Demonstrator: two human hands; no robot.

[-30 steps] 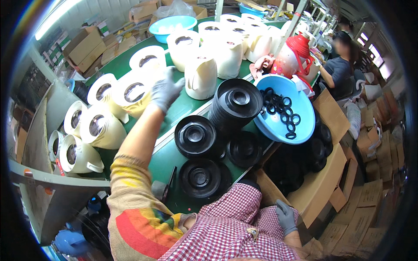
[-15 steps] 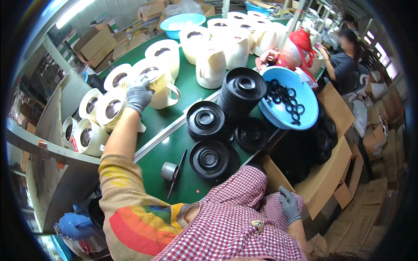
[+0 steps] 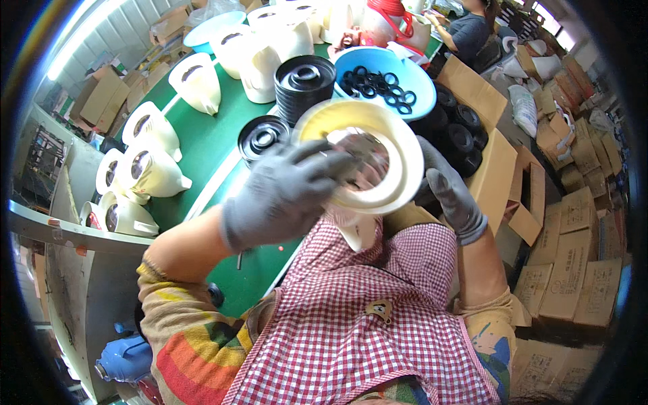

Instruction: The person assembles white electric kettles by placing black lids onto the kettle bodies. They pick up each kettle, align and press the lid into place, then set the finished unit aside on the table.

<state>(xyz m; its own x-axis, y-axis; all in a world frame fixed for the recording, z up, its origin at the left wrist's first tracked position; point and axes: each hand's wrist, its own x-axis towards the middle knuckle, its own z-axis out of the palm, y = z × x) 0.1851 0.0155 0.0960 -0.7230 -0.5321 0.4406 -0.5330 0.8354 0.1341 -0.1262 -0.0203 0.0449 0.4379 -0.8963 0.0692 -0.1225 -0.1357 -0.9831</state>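
Observation:
In front of my apron hangs a cream thermos jug body (image 3: 407,192), tilted with its wide round opening facing up and a silvery liner showing inside. Its pointed spout juts down toward my lap. My left hand (image 3: 290,189), in a grey glove, grips the jug's left side, with blurred fingers reaching over the rim across the opening. Against the right side of the jug rests my gloved right hand (image 3: 455,196), its fingers partly hidden behind the wall. Just beyond the jug stand stacked black round lids (image 3: 305,84) and another black lid pile (image 3: 262,135).
More cream jugs (image 3: 196,81) stand on the green table (image 3: 209,142). A light blue basin (image 3: 422,88) holds black rings (image 3: 385,84). An open cardboard box (image 3: 496,169) with black parts is at my right. A co-worker (image 3: 466,34) sits beyond, near a red-topped jug (image 3: 388,10).
My left hand has brought a jug from the table's left side to in front of my body. My right hand has risen from my lap to the jug. The view has shifted right.

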